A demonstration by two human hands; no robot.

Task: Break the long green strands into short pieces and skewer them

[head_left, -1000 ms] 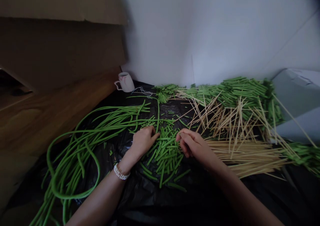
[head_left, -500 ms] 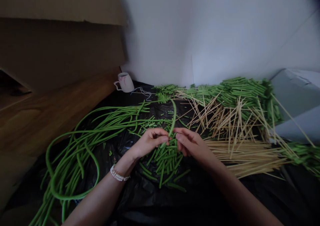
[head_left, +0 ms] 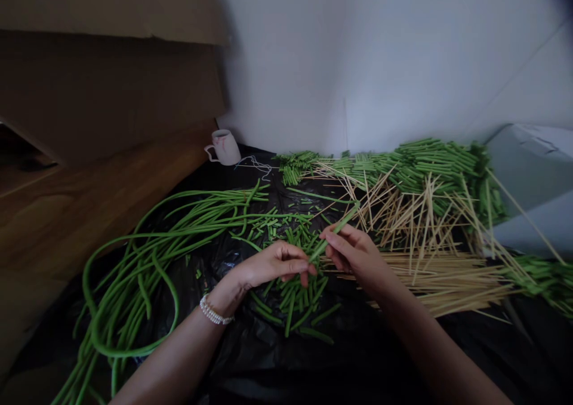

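A long green bean (head_left: 347, 219) runs between my two hands, its far part bending back to the left over the black sheet. My left hand (head_left: 286, 263) pinches its near end between thumb and fingers. Just up and to the right, my right hand (head_left: 347, 247) is closed on the same bean with thumb and fingertips. Under my hands lies a pile of short cut bean pieces (head_left: 298, 306). Left of them spreads a heap of uncut long beans (head_left: 134, 274), some curling into loops.
Wooden skewers (head_left: 430, 280) lie in a bundle at the right, with more criss-crossed behind. Skewered bean pieces (head_left: 434, 160) are stacked along the wall. A white mug (head_left: 226, 148) stands at the back left by a tangle of string (head_left: 257, 166). Cardboard (head_left: 111, 83) rises on the left.
The bean has swung from nearly upright to slanting right, its far part now showing bent to the left. My right hand has moved slightly right, and my left hand a little lower.
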